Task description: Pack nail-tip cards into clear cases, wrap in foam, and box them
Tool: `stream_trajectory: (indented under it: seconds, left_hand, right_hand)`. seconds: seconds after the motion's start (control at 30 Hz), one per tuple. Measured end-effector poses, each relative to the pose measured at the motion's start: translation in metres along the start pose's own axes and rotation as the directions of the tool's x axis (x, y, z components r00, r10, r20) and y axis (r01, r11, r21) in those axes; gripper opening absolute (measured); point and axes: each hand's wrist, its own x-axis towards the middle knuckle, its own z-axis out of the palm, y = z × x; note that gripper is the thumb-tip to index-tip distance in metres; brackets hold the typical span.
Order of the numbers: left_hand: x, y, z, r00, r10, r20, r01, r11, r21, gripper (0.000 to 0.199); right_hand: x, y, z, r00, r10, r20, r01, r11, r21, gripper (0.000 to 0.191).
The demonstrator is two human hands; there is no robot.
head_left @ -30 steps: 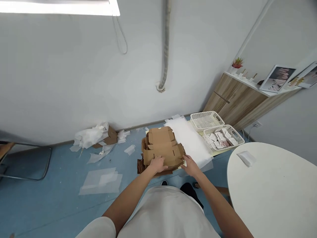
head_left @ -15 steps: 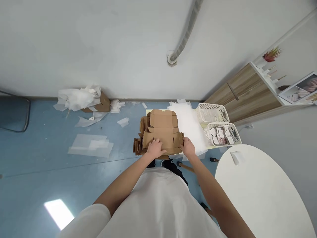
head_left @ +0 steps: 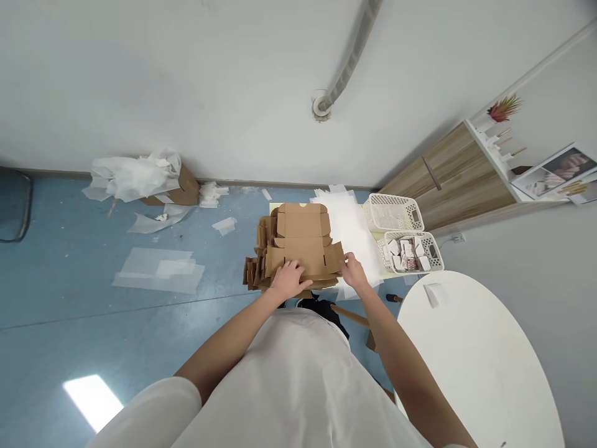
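A flattened cardboard mailer box (head_left: pixel 305 221) lies unfolded on top of a stack of similar brown box blanks (head_left: pixel 262 233). My left hand (head_left: pixel 288 280) rests on its near panel, fingers spread and lying flat against the cardboard. At the right edge of the same blank, my right hand (head_left: pixel 353 272) has its fingertips closed on the side flap (head_left: pixel 333 257), which is tilted up a little. White sheets (head_left: pixel 357 227) lie just to the right of the stack.
Two white plastic baskets (head_left: pixel 393 213) stand to the right; the nearer basket (head_left: pixel 437 256) holds small printed packets. Beyond my right arm is a round white table (head_left: pixel 476 348). Crumpled white wrapping (head_left: pixel 135 177) tops a carton (head_left: pixel 189 186) on the floor at left.
The right side flap of the top box blank has come up and stands out more under my right hand. My left hand stays on the panel. The whole view has shifted slightly.
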Motion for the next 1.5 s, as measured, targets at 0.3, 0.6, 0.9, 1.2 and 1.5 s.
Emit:
stream_trajectory:
  seconds: [0.3,0.6,0.9,1.2,1.5]
  left_hand:
    - [0.009,0.002,-0.002,0.997,0.077,0.017,-0.078,0.995,0.062,0.036]
    - [0.0,0.0,-0.029,0.966,0.183,-0.181,-0.174,0.983,0.065,0.035]
    - [-0.009,0.016,-0.016,0.945,0.28,-0.168,-0.294,0.954,-0.063,0.026]
    - [-0.013,0.027,-0.022,0.943,0.242,-0.226,-0.278,0.95,-0.142,0.056]
    - [0.031,0.037,-0.006,0.958,-0.115,-0.262,-0.098,0.728,-0.679,0.062]
  right_hand:
    - [-0.036,-0.003,0.004,0.921,-0.242,-0.306,0.244,0.969,-0.032,0.031]
    - [-0.06,0.004,0.034,0.936,-0.339,0.098,0.31,0.922,0.231,0.063]
    - [-0.062,-0.015,-0.031,0.997,-0.066,-0.048,0.079,0.922,0.38,0.068]
    - [-0.071,0.015,-0.025,0.947,0.206,-0.247,-0.074,0.886,0.457,0.048]
    - [-0.126,0.078,-0.041,0.776,0.481,-0.408,-0.072,0.709,0.701,0.047]
